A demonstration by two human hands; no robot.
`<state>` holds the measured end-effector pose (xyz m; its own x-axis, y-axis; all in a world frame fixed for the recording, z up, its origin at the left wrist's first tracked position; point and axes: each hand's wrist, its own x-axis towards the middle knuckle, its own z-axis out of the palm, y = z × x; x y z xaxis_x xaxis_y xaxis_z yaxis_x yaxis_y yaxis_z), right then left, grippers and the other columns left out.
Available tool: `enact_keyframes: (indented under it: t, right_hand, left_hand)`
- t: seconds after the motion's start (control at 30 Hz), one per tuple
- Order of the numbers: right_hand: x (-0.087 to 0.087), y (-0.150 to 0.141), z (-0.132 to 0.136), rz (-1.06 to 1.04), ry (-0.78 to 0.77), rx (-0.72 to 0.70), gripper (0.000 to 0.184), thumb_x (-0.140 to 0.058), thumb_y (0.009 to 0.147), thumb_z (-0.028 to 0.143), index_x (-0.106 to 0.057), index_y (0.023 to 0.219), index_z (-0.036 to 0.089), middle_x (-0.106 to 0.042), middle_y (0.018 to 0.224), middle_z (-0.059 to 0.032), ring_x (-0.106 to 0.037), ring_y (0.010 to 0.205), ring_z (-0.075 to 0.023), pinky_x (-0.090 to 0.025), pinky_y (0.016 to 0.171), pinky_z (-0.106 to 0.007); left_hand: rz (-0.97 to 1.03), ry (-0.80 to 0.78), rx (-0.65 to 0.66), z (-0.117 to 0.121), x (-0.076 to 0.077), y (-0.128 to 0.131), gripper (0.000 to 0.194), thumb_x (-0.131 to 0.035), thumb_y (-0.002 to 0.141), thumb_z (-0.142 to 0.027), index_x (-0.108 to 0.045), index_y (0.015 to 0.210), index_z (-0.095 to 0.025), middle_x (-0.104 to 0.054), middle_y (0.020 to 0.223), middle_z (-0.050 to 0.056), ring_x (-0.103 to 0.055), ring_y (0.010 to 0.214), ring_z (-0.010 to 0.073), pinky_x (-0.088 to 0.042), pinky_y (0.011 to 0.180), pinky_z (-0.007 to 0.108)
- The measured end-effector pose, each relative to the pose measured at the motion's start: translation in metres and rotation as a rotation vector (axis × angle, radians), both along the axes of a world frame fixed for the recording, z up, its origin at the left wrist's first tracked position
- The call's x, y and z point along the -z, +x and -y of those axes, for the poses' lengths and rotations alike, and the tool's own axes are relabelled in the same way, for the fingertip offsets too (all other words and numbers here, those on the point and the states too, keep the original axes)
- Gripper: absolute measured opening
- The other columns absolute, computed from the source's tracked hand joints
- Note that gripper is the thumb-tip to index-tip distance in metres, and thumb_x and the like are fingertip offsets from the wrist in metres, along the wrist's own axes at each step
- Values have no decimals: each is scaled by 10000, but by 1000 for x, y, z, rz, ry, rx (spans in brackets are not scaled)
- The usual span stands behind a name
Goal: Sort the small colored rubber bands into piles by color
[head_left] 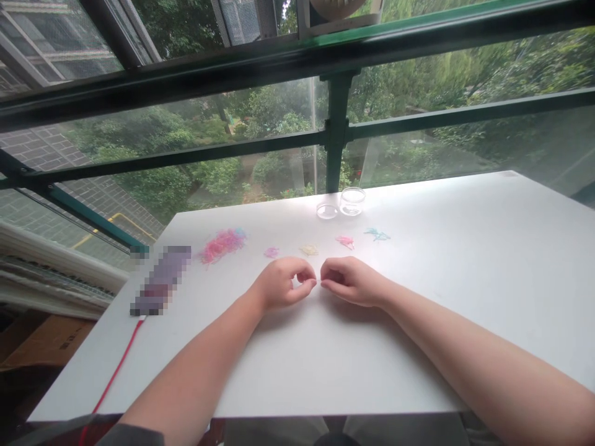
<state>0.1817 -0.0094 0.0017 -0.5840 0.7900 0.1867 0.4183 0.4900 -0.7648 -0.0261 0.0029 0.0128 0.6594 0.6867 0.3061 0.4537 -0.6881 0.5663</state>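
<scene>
Over the middle of the white table, my left hand and my right hand face each other with a small gap between the fingertips. Both pinch thumb against forefinger, and a tiny pale bit shows in the gap, too small to name. Just beyond the hands lie little groups of thin coloured bands: purple bands, pale yellow bands, pink bands and light blue bands. A larger mixed pile of such bands, mostly pink and purple, is spread to the left.
At the far edge of the table stand a clear round jar and a shallow clear lid. A blurred-out phone-like object lies at the left with a red cable. Behind the table is a green window frame.
</scene>
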Motion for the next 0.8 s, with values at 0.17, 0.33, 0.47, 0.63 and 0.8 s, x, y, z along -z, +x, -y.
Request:
enact_keyframes:
  t: [0.17, 0.33, 0.47, 0.63, 0.8]
  right_hand:
    - [0, 1, -1, -14, -17, -2, 44, -495, 783, 153, -536, 783, 169, -478, 589, 41, -404, 521, -75, -339, 499, -193]
    - [1, 1, -1, -13, -11, 11, 48, -496, 776, 147, -535, 758, 168, -471, 580, 44, -392, 516, -73, -328, 495, -194]
    - [1, 1, -1, -20, -14, 1, 48, -499, 767, 144, -528, 738, 168, -462, 577, 45, -385, 517, -73, -321, 495, -197]
    - [2, 1, -2, -20, -6, 5, 65, -512, 762, 154, -506, 699, 170, -446, 581, 43, -378, 528, -76, -318, 503, -202]
    - [2, 0, -1, -104, -102, 7, 46, -517, 766, 156, -510, 722, 167, -442, 588, 40, -386, 534, -81, -320, 503, -206]
  left_hand:
    - [-1, -1, -1, -1, 1, 0, 62, -543, 764, -183, -600, 747, -167, -620, 684, 2, -550, 652, 104, -419, 638, 231]
    - [-3, -3, 2, -1, 2, 0, 64, -543, 763, -188, -603, 751, -168, -617, 679, 3, -552, 655, 106, -424, 646, 233]
    - [-10, -20, 8, 0, 1, 1, 74, -541, 766, -201, -609, 762, -171, -628, 694, 8, -557, 662, 114, -430, 652, 241]
    - [-35, -32, 21, 1, 2, 2, 80, -535, 761, -203, -607, 749, -171, -625, 685, 10, -555, 657, 117, -428, 647, 242]
    - [-49, -29, 37, 1, 4, 2, 82, -536, 755, -206, -608, 738, -169, -619, 673, 12, -549, 642, 114, -422, 631, 236]
